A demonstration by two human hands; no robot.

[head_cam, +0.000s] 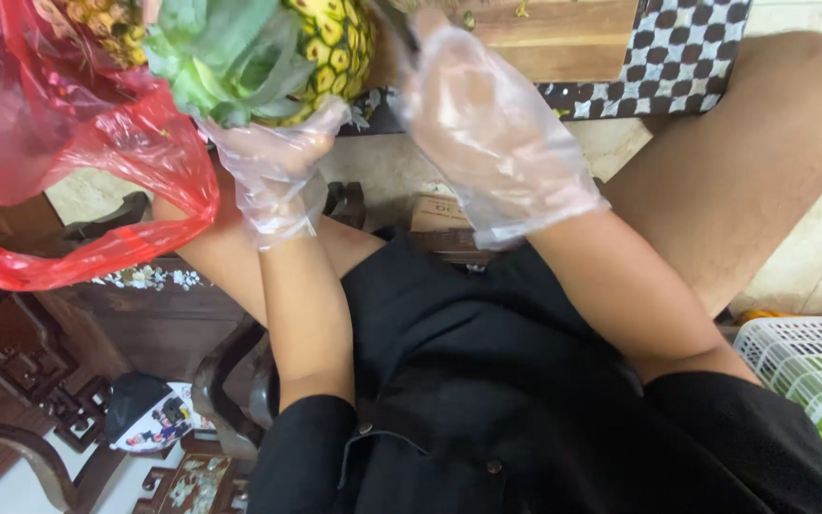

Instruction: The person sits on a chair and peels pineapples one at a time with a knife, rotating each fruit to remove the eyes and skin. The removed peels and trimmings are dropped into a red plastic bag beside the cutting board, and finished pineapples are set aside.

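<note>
A: So, the left hand (273, 171)?

B: Gloved in clear plastic, fingers curled shut around the base of the pineapple (330, 52), just under its green crown (225, 52).

A: And the right hand (492, 124)?

B: Also gloved, closed around a dark knife handle (401, 29); the blade is hidden.

A: Which way does the fruit lie?

B: On its side, its long axis running across the view, crown pointing toward the red plastic bag (59, 162). It sits at the top edge, beside a wooden cutting board (563, 33) on a checkered mat (687, 52).

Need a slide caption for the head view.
Gloved left hand grips a pineapple by its crown; gloved right hand works beside it.
</note>
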